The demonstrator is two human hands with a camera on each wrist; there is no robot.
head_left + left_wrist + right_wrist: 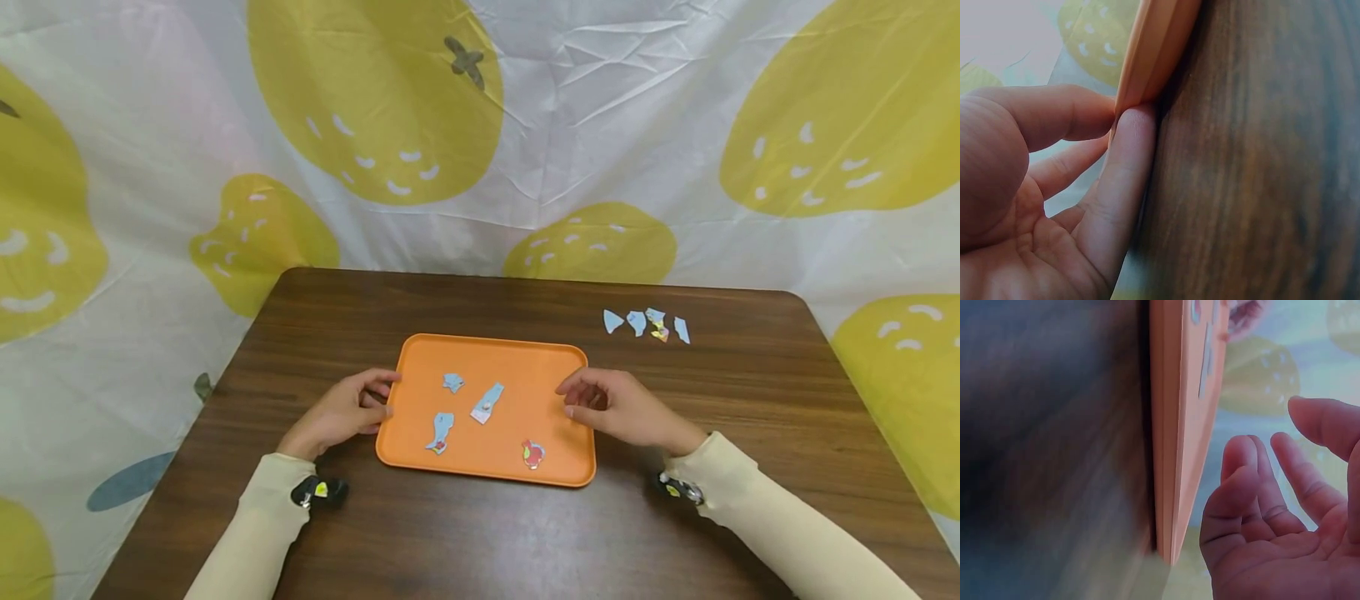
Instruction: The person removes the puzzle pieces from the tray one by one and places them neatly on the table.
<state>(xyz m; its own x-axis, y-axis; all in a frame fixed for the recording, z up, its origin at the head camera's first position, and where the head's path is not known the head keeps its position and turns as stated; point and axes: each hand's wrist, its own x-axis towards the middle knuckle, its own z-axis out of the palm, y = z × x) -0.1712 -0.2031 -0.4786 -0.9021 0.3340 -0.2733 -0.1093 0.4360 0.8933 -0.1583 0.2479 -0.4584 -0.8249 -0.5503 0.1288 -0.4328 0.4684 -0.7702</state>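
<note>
An orange tray (517,375) lies on the table in the head view, with irregular, flat printed pieces spread over it. A long light-blue piece (487,403) lies near its middle. To the left are a small blue piece (453,382) and a taller blue one (441,432), and a red piece (533,454) lies toward the near right. My left hand (348,408) pinches the tray's left rim between thumb and finger (1125,140). Over the right rim hovers my right hand (618,404), its fingers (1232,487) loosely bent around nothing and apart from the tray.
Several more light-blue pieces stand in a row on the table beyond the tray's right corner, among them a narrow one (681,330) and one with yellow print (657,325). Behind the brown wooden table (450,533) hangs a white cloth (420,233) with yellow fruit.
</note>
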